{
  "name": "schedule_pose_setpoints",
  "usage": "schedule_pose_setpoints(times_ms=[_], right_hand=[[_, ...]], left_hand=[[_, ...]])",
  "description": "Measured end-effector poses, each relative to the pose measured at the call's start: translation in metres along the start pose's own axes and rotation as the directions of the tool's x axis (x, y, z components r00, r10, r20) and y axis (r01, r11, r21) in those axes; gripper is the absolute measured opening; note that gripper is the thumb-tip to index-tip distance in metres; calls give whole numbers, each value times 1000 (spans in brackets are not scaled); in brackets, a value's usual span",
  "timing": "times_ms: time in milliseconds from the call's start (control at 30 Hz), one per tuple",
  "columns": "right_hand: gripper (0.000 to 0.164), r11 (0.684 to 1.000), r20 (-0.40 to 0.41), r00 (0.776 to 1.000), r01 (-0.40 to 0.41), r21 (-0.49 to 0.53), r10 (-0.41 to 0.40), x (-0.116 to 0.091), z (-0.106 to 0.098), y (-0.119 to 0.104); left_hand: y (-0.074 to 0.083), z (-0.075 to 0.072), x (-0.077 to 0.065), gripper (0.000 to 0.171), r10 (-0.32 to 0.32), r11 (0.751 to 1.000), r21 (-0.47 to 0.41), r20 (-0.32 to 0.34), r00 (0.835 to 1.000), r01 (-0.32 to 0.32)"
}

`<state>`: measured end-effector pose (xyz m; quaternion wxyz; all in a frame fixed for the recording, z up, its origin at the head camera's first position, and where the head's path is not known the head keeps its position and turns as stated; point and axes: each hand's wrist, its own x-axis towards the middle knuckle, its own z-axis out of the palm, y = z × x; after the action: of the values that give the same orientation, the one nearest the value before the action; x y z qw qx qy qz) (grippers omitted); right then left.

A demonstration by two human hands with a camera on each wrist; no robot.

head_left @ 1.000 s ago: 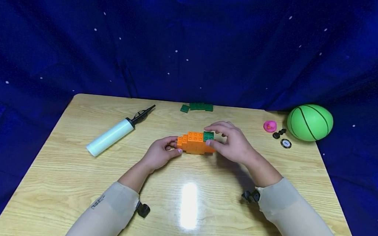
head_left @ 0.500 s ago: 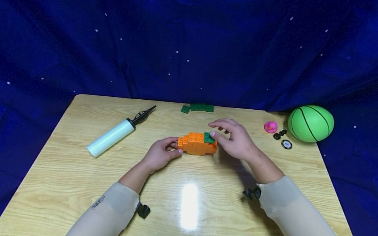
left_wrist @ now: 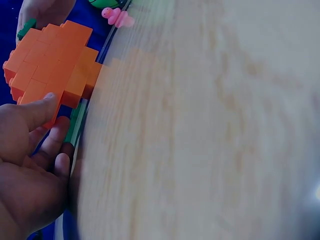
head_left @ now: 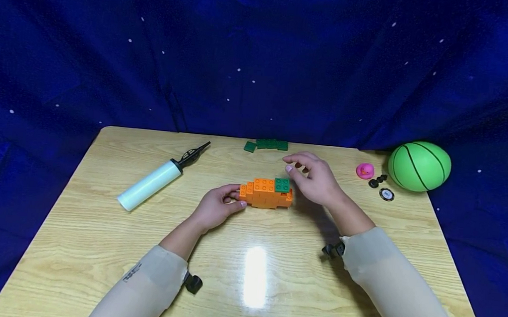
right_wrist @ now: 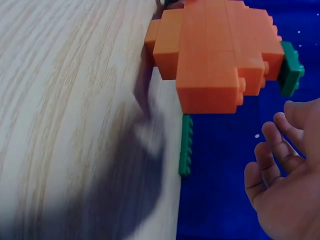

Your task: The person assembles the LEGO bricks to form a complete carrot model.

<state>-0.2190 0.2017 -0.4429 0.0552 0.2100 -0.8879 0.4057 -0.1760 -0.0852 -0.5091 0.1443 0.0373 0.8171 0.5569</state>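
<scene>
A stepped build of orange toy bricks [head_left: 265,197] stands upright on the table [head_left: 227,276], in the middle of the head view. On its top right sits a green brick [head_left: 281,185], thin and studded in the right wrist view. My left hand [head_left: 214,207] pinches the left end of the build, thumb in front and fingers behind. In the left wrist view the thumb [left_wrist: 42,111] lies against its orange face. Just up and right of the green brick is my right hand [head_left: 316,181], fingers loosely bent, holding nothing and apart from the build.
Several flat green bricks [head_left: 266,143] lie at the back edge. A hand pump [head_left: 150,184] lies at left. At back right are a pink rubber duck [head_left: 365,170], small black pieces [head_left: 374,183], a poker chip [head_left: 386,194] and a green ball [head_left: 419,166].
My right hand has let go of the green brick and drawn back up and away from it. The green brick stays on the build, and my left hand keeps its hold.
</scene>
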Motion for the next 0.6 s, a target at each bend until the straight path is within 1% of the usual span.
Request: schedule_pose_setpoints(times_ms=[200,367,600], right_hand=[[29,999,-5,999,-46,-4,46,6,3,9],[31,998,-10,998,-66,-21,66,11,7,18],[33,994,-17,994,-107,-26,107,18,12,27]], left_hand=[[2,0,-1,51,0,1000,2,0,1000,0],[3,-1,-1,51,-4,1000,1,5,1000,4],[1,-1,-1,50,7,1000,6,4,1000,-7]])
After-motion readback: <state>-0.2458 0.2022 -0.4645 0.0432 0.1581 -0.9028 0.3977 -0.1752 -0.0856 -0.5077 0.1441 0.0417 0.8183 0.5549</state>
